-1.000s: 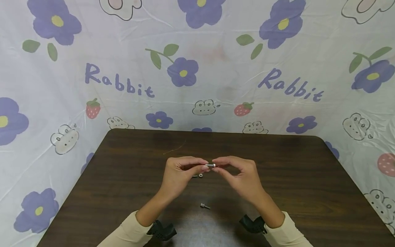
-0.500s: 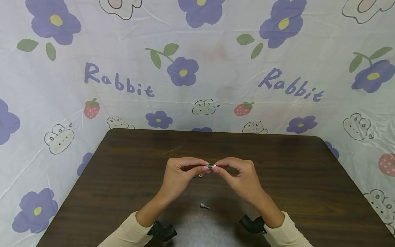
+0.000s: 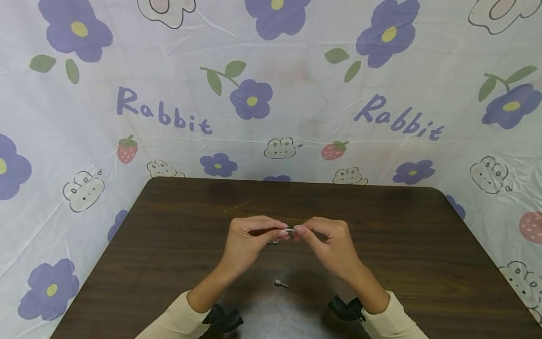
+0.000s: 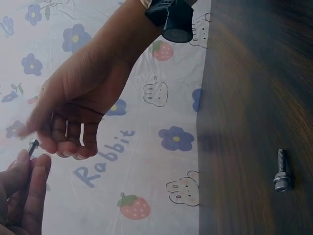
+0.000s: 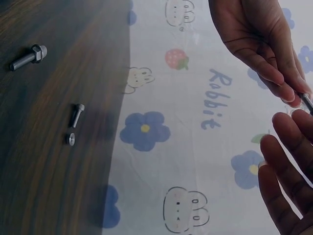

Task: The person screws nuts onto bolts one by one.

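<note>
My left hand (image 3: 247, 242) pinches a thin metal bolt (image 3: 290, 230) between thumb and fingers, held level above the table. At the bolt's free end, my right hand (image 3: 332, 242) pinches a small nut (image 4: 34, 142) with thumb and forefinger; in the head view these fingertips cover it. The left wrist view shows the right fingertips blurred beside the nut. In the right wrist view, the bolt's shank (image 5: 306, 101) sticks out from the left fingertips, while the other right fingers (image 5: 288, 181) spread loosely below.
On the dark wooden table (image 3: 169, 282), a larger bolt (image 3: 281, 283) with a nut near its head lies between the forearms. A small screw (image 5: 77, 115) and a ring-like nut (image 5: 71, 139) lie farther back, partly behind the left hand in the head view. A printed cloth (image 3: 288, 56) hangs behind.
The right thumb and forefinger have shifted over the bolt's end, covering the nut that showed earlier. Both hands have dropped slightly. The pieces on the table have not moved.
</note>
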`<state>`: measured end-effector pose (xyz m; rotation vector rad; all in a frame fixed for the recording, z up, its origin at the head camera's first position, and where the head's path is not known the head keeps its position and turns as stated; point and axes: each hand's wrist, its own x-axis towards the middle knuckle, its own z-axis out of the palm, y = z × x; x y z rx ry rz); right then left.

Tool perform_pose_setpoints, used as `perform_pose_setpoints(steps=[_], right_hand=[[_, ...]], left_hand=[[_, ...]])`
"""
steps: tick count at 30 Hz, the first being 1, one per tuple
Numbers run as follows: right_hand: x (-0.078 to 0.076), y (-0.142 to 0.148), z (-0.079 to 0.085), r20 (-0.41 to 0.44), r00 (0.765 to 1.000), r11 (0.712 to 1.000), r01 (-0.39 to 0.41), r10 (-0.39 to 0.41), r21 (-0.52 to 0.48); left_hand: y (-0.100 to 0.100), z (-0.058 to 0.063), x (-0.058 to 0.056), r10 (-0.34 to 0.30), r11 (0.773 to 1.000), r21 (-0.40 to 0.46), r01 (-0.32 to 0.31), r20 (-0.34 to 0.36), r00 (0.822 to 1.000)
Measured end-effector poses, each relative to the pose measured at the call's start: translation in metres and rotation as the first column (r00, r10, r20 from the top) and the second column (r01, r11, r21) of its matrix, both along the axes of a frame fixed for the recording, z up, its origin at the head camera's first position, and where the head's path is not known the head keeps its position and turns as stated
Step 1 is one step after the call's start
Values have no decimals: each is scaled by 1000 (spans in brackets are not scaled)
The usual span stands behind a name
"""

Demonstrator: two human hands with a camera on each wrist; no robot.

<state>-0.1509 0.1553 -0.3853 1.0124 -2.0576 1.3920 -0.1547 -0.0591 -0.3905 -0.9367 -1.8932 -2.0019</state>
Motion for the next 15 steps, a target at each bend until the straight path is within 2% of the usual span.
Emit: perform_pose_setpoints(steps=[7,15], right_hand=[[1,3,3,11,1000,999,-14,14,32],[1,3,5,-39,999,1000,-14,15,27]], left_hand=[[-2,1,0,24,1000,9,-24,20,1000],[-2,0,0,10,1000,18,-10,32,999]])
